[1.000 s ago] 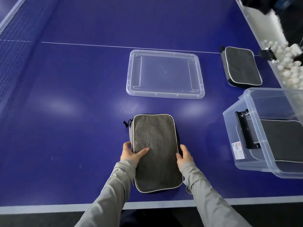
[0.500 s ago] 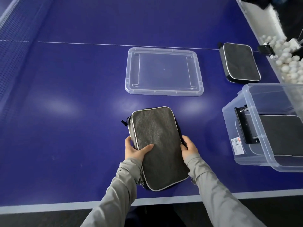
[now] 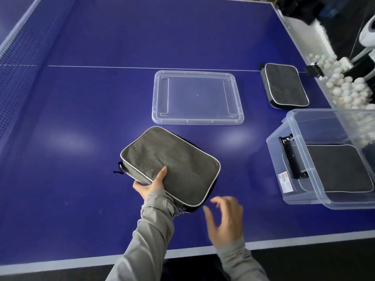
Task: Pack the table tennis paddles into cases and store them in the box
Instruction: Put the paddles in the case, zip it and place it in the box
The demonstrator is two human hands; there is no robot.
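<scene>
A grey paddle case [image 3: 172,165] with white piping lies turned at an angle on the blue table. My left hand [image 3: 151,184] grips its near left edge, thumb on top and fingers underneath. Off the case, my right hand [image 3: 225,217] hovers blurred just right of its near corner, fingers spread. A clear plastic box [image 3: 294,165] stands at the right with a grey case [image 3: 341,169] lying inside it. Another grey case [image 3: 285,88] lies flat at the far right of the table.
The box's clear lid [image 3: 197,98] lies flat beyond the held case. Many white balls [image 3: 349,88] fill a trough along the table's right side. The net [image 3: 14,63] runs along the left. The table's white front edge [image 3: 81,258] is close to me.
The case has been turned clockwise and shifted left, its long side now diagonal. My right hand let go of its right edge and pulled back toward me. The left hand kept its hold.
</scene>
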